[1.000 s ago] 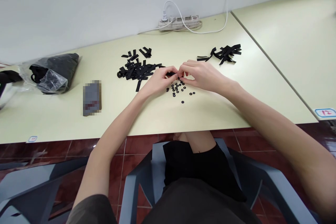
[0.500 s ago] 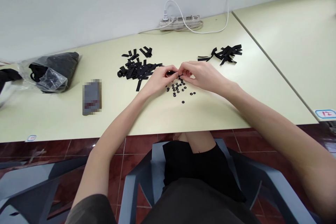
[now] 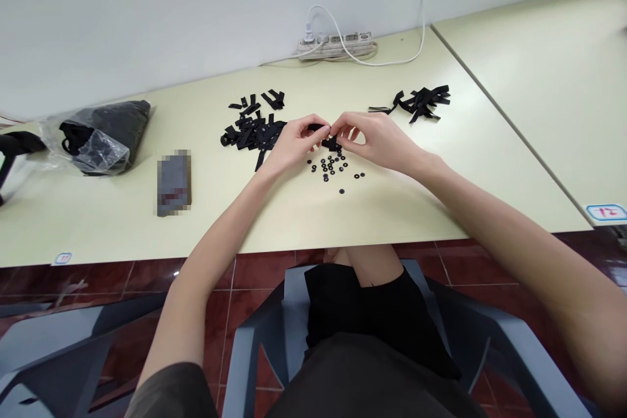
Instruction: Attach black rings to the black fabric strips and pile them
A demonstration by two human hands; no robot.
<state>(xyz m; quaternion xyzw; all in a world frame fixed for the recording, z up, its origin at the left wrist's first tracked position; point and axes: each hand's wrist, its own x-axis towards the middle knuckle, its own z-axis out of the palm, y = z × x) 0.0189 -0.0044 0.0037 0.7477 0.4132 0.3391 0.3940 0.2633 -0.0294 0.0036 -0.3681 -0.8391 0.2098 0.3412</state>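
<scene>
My left hand point(image 3: 295, 145) and my right hand point(image 3: 376, 137) meet fingertip to fingertip above the table. Both pinch a short black fabric strip point(image 3: 333, 144), one end of which hangs down between the fingers. Any small part held on the strip is hidden by the fingertips. Just below the hands lie several small round black snap buttons point(image 3: 325, 168), scattered loosely. Beside my left hand is a heap of black strips point(image 3: 252, 133), some with small fasteners on them. Farther right, past my right hand, rests a smaller heap of black strips point(image 3: 425, 103).
A power strip point(image 3: 335, 46) with a white cable point(image 3: 392, 64) sits against the wall. To the left are a blurred-out flat object point(image 3: 174, 183) and a clear plastic bag point(image 3: 110, 137) with black material inside. A seam point(image 3: 509, 124) divides the tabletops at right.
The fingers of both hands have shifted a little, and the end of the black strip now shows hanging below them. The view has moved slightly.
</scene>
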